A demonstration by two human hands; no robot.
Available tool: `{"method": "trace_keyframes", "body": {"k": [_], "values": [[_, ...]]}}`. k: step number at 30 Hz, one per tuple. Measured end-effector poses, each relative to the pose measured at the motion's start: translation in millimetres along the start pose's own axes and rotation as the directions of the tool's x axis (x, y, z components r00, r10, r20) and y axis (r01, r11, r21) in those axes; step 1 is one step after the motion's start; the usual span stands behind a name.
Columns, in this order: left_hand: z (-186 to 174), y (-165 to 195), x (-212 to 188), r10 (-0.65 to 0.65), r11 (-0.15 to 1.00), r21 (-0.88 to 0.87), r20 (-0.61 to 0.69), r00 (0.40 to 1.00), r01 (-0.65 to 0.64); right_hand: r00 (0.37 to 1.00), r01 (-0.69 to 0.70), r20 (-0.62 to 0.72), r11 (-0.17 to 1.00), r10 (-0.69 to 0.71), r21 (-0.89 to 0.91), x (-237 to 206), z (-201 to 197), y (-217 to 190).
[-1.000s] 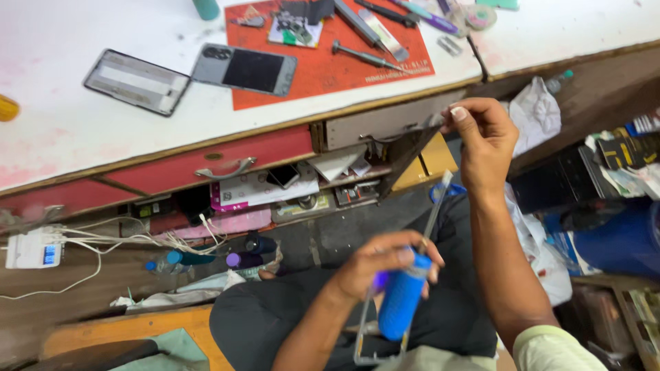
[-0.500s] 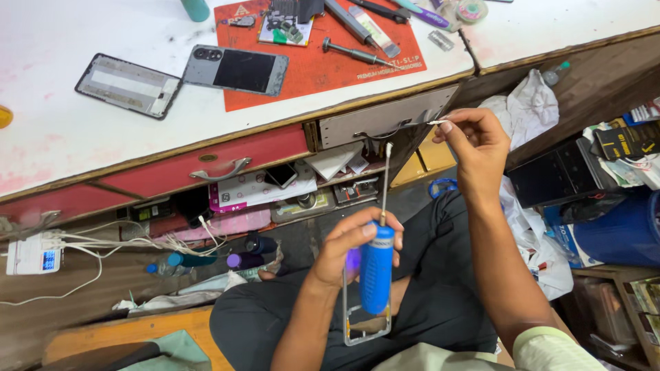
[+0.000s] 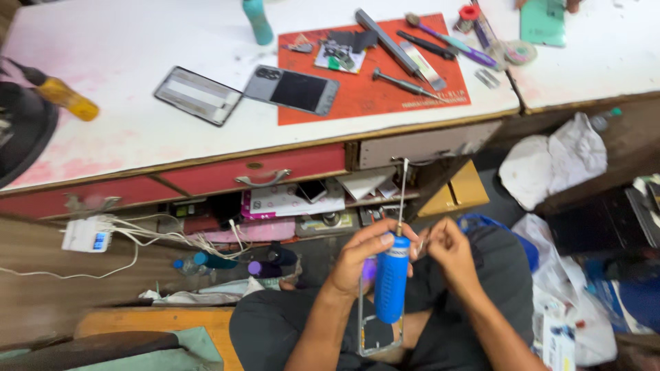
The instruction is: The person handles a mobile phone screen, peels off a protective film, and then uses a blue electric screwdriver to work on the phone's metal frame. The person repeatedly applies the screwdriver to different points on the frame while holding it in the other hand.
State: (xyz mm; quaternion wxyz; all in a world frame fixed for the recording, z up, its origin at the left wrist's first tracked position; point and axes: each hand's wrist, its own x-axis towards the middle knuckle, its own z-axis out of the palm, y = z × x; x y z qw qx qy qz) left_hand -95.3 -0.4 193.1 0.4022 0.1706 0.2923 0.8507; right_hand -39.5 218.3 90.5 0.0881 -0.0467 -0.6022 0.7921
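Two bare hands work close together over the person's lap, below the front edge of the desk. The left hand is closed around a blue tube with a long thin metal nozzle that points up toward the drawers; the same hand seems also to hold a thin phone frame, which hangs behind the tube and reaches down to the knees. The right hand is just beside the tube's top, its fingertips pressed together in a pinch — what it pinches is too small to tell. On the white desk lies an orange mat with a dark phone partly on it, and on the mat there are small grey parts, a screwdriver, a flat metal bar and a purple-handled tool. To the left of the phone lies a phone back panel, well apart from a yellow bottle near the left edge. A teal bottle stands at the far side of the desk. Under the desk top, a red drawer is closed, and below it an open shelf is full of papers and small boxes — a white adapter with tangled white cables hangs at the left.
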Motion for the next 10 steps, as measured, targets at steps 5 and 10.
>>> {"method": "trace_keyframes", "body": {"k": [5, 10], "values": [[-3.4, -2.0, 0.9, 0.004, 1.000, 0.018, 0.005, 1.000, -0.004, 0.973, -0.224, 0.070, 0.968, 0.218, 0.109, -40.0, -5.4, 33.6], [-4.1, -0.8, -1.0, -0.011, 0.999, 0.052, -0.036, 0.999, 0.013, 0.845, -0.491, 0.122, 0.846, 0.521, -0.209, -69.0, -32.5, 49.4]]}}
